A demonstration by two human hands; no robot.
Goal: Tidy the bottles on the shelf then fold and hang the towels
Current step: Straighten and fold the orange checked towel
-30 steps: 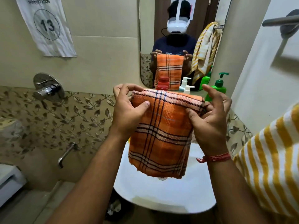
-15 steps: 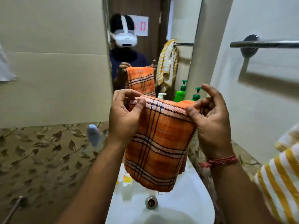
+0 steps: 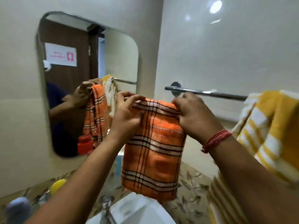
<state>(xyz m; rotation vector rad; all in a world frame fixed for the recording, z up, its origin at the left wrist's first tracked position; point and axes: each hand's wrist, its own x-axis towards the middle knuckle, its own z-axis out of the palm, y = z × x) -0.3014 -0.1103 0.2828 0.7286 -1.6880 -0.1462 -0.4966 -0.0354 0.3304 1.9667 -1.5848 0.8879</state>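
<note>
A folded orange checked towel (image 3: 153,152) hangs from both my hands in mid-air, just in front of and slightly below the chrome towel bar (image 3: 208,93) on the right wall. My left hand (image 3: 127,117) pinches the towel's top left corner. At the top right corner my right hand (image 3: 194,115) grips the fold, a red thread on its wrist. A yellow and white striped towel (image 3: 265,126) hangs over the bar's right part. The shelf bottles are mostly out of view; a red bottle shows only as a reflection in the mirror (image 3: 68,101).
The white sink (image 3: 137,210) with its tap lies below the towel. A yellow cap (image 3: 57,185) and a blurred grey-blue object (image 3: 17,207) sit at the lower left. Leaf-patterned tiles run along the wall's lower part.
My view has swung up and to the right. Both hands have lifted the orange towel toward the towel bar, which is now level with my hands.
</note>
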